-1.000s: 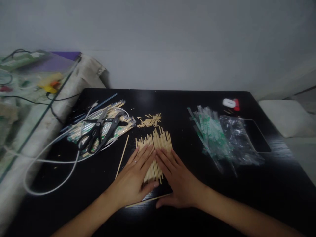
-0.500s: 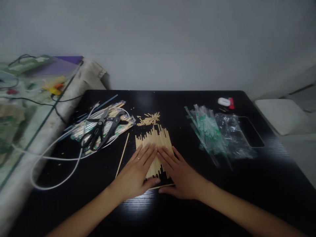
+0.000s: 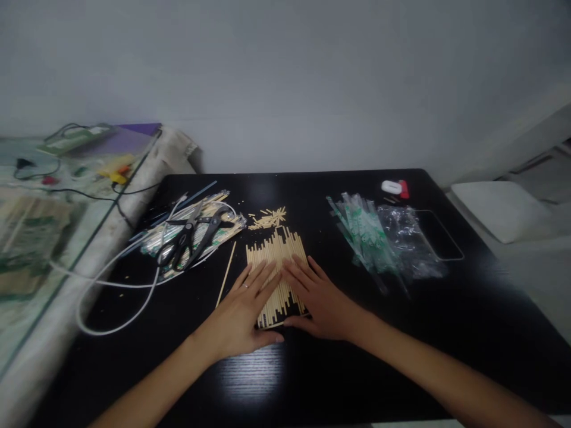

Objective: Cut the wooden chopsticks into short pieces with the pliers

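Observation:
Thin wooden sticks [image 3: 279, 249], likely chopsticks or skewers, lie side by side on the black table with uneven ends. My left hand [image 3: 243, 309] rests open over their left part, fingers stretched out, a ring on one finger. Flat across the right part lies my right hand [image 3: 323, 300], also open, its fingertips close to those of the left. One crosswise stick [image 3: 272, 325] runs along the near ends. A single loose stick [image 3: 226, 273] lies apart, left of the row. Short cut pieces [image 3: 267, 219] are heaped just beyond the row.
Black-handled scissors [image 3: 182, 238] and dark pliers-like cutters [image 3: 207, 235] sit on wrapped sticks [image 3: 156, 244] at left, by a white cable [image 3: 116, 330]. To the right are clear-green wrappers [image 3: 366, 229], a phone [image 3: 439, 235] and a white case [image 3: 391, 187]. A glass-topped surface [image 3: 80, 249] adjoins at left.
The camera view has shifted slightly. My left hand has slid a little toward me and its thumb has come off the near ends, showing more of the crosswise stick. Both hands stay flat.

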`<control>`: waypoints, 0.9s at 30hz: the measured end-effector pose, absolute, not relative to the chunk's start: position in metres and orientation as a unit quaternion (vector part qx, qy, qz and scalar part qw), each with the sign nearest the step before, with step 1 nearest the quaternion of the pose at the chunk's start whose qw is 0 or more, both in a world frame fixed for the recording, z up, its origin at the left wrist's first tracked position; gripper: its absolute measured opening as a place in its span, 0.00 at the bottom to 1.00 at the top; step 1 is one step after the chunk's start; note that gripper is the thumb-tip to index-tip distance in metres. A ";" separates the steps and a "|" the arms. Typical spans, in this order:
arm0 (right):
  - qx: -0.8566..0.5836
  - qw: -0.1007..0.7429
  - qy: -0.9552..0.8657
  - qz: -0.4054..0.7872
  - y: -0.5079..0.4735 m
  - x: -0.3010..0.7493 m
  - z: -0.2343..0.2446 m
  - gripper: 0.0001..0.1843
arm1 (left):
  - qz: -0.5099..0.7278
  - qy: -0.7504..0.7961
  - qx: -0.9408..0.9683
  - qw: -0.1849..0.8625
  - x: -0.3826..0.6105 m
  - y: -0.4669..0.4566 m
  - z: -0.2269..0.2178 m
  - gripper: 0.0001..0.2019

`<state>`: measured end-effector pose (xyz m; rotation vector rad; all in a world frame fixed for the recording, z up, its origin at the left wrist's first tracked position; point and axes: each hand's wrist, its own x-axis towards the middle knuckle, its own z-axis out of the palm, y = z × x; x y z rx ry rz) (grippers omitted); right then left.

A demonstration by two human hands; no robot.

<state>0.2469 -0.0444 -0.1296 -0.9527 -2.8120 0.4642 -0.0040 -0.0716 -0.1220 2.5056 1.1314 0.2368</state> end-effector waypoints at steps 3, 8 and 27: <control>-0.319 0.079 -0.934 0.142 -0.042 0.245 -0.130 0.48 | 0.086 0.411 0.889 0.186 -0.006 -0.073 -0.123 0.54; -0.320 0.069 -0.936 0.131 -0.041 0.244 -0.132 0.48 | 0.115 0.404 0.887 0.192 -0.007 -0.060 -0.115 0.46; -0.350 0.127 -0.918 0.141 -0.022 0.236 -0.124 0.45 | -0.122 0.679 0.702 0.177 -0.059 -0.051 -0.085 0.11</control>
